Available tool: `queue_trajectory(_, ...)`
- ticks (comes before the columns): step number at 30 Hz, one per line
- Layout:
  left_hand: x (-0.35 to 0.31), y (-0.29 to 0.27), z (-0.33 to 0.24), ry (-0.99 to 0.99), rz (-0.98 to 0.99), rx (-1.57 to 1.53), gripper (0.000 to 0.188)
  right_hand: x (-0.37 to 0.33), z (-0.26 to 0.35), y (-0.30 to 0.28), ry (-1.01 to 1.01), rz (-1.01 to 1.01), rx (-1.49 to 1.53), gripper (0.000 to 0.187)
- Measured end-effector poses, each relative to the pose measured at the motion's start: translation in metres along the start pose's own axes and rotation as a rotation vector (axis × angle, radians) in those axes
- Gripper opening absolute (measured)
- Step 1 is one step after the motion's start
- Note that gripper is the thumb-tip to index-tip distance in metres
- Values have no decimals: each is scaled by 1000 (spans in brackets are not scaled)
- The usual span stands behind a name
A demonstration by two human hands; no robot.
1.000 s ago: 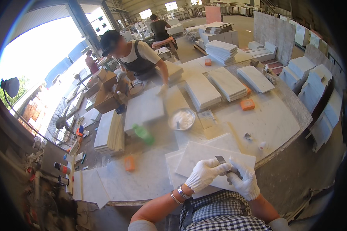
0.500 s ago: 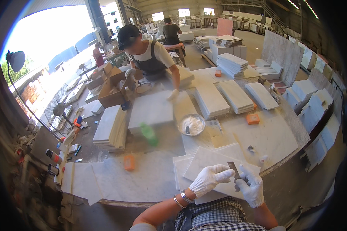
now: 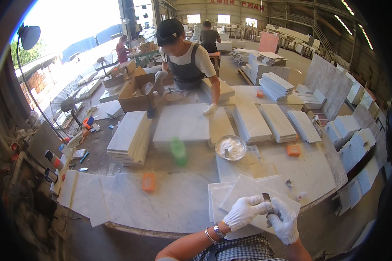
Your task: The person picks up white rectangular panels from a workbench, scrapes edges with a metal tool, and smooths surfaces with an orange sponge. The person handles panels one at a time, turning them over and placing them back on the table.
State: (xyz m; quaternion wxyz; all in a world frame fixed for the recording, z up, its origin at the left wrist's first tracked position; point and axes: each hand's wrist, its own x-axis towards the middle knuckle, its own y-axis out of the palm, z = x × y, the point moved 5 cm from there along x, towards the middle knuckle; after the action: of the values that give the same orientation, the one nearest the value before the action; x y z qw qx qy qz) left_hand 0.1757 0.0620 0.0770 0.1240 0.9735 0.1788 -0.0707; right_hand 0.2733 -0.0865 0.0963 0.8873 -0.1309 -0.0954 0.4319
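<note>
Both my hands wear white knit gloves and meet over a loose stack of white marble tiles (image 3: 241, 193) at the near edge of the table. A small flat dark metal blade (image 3: 266, 197) sticks up between them. My left hand (image 3: 245, 212) has its fingers closed against the blade's left side. My right hand (image 3: 285, 222) pinches its lower part, with thumb and fingers bent around it. Part of the blade is hidden by the gloves. Just beyond the tiles stands a metal bowl of white paste (image 3: 231, 148) with a small dark piece resting in it.
Across the table a co-worker in dark overalls (image 3: 185, 65) rests a gloved hand on a large white slab (image 3: 183, 124). Tile stacks (image 3: 128, 137) stand left and right. Orange blocks (image 3: 148, 182), a blurred green bottle (image 3: 178, 151), a cardboard box (image 3: 137, 95) and a fan (image 3: 68, 104) are around.
The view has shifted, so the table sits further right and lower. My hands stay together over the tiles, and less of the blade shows above my fingers. The co-worker remains at the slab.
</note>
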Motion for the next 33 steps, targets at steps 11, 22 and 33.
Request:
queue_trajectory(11,8,-28,9,-16,-55,-369,46,-7,-14,-12,111,-58,15,52)
queue_trajectory(22,0,0,8,-21,9,162,42,-2,-7,4,11,37,21,47)
queue_trajectory(33,11,6,-1,-19,-92,-96,35,-22,-21,-28,28,19,-28,53)
